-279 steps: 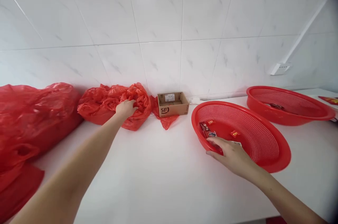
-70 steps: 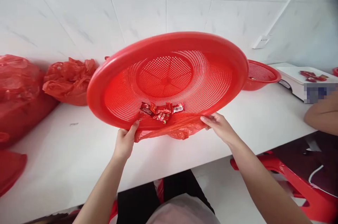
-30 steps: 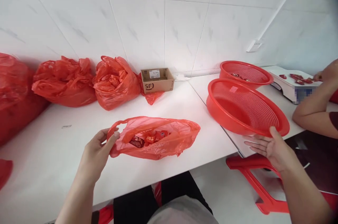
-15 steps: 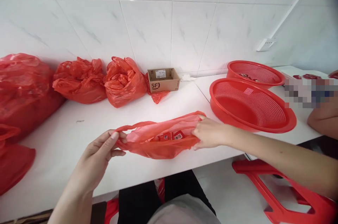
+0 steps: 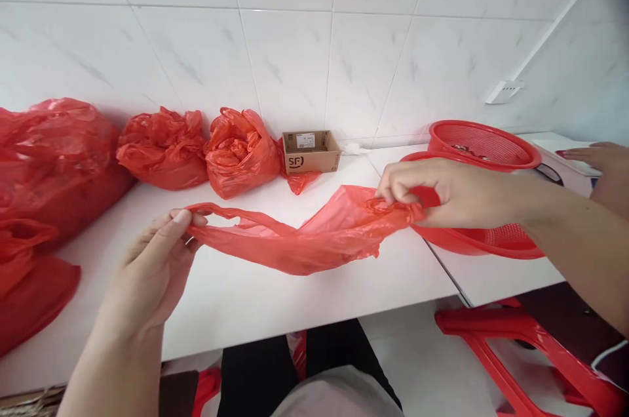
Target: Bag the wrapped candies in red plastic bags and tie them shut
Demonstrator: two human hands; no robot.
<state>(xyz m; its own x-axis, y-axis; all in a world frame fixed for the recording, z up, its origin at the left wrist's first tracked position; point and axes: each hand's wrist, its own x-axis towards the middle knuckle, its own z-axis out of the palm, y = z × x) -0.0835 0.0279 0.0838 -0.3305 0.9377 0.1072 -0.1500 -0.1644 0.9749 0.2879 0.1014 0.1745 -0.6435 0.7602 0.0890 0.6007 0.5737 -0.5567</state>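
Observation:
A thin red plastic bag point(image 5: 304, 250) is stretched above the white table between my two hands. My left hand point(image 5: 160, 259) pinches its handle loop at the left end, thumb on top. Bunched plastic at the right end is gripped in the curled fingers of my right hand point(image 5: 442, 194), which is in front of the large red basket. The bag's mouth sags in the middle, and what lies inside is hidden by its front side.
Filled red bags point(image 5: 162, 151) stand along the wall and at the left. A small cardboard box point(image 5: 312, 153) sits at the back. Red baskets point(image 5: 486, 141) are at the right, near another person's hand point(image 5: 597, 156). A red stool point(image 5: 531, 332) stands below the white table point(image 5: 236, 312).
My right hand has risen to the right and now bunches the bag's end. The bag is pulled longer, and the small red packets in it no longer show. The view has shifted slightly.

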